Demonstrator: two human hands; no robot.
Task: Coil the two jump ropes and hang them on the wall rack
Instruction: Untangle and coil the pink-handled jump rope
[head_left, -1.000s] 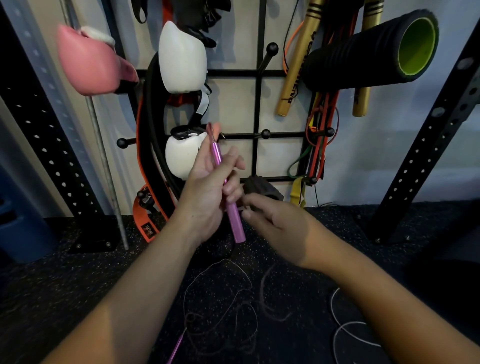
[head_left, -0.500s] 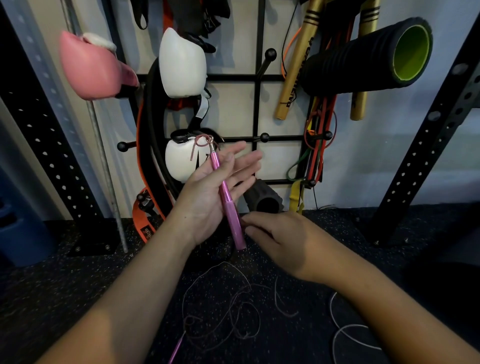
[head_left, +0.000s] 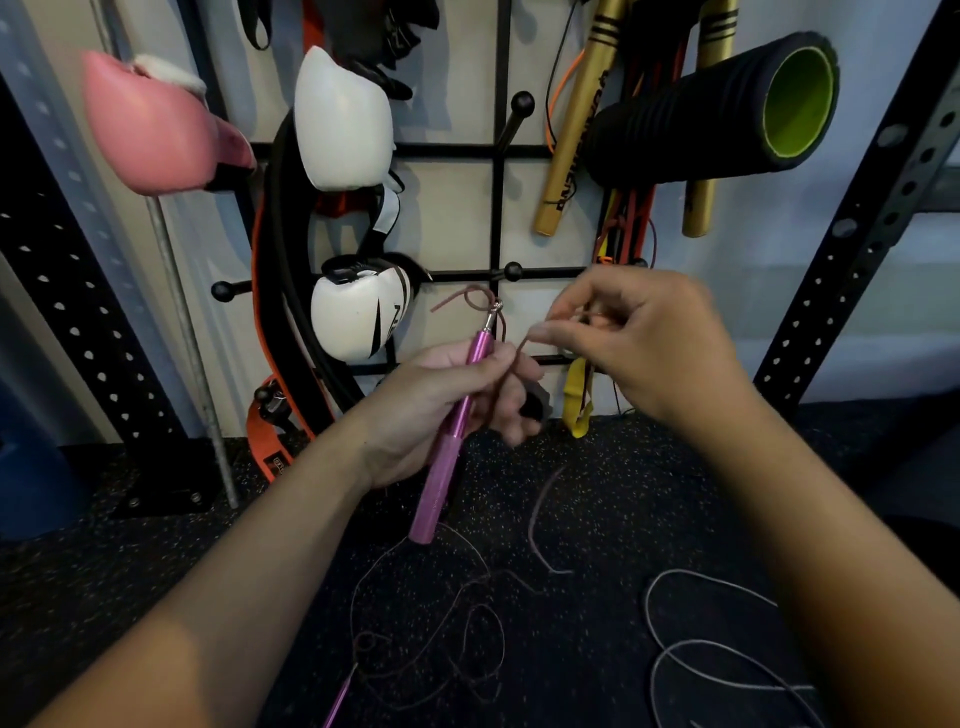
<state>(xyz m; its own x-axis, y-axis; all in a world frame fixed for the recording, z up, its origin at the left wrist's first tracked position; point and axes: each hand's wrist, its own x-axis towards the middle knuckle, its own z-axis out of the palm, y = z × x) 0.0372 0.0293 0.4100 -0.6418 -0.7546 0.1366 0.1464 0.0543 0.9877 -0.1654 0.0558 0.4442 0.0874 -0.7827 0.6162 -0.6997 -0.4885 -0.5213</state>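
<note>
My left hand (head_left: 441, 410) grips a pink jump rope handle (head_left: 451, 441), held tilted with its metal swivel end up. A thin dark red cord (head_left: 470, 297) loops off that swivel. My right hand (head_left: 639, 343) pinches this cord just right of the handle. The rest of the cord lies tangled on the floor (head_left: 431, 634), ending at a second pink handle (head_left: 340, 696) at the bottom edge. A pale grey rope (head_left: 722, 675) lies in loose loops at lower right. The black wall rack (head_left: 501, 208) with ball-tipped pegs hangs straight ahead.
On the rack hang white boxing gloves (head_left: 343, 119), a pink glove (head_left: 150, 130), a black and green foam roller (head_left: 717, 109), gold sticks (head_left: 576, 135) and resistance bands (head_left: 623, 223). Perforated black uprights (head_left: 857, 234) flank both sides. The floor is black speckled rubber.
My right hand rose from below the handle and took the cord near the swivel. My left hand's fingers, spread half a second ago, closed around the handle again.
</note>
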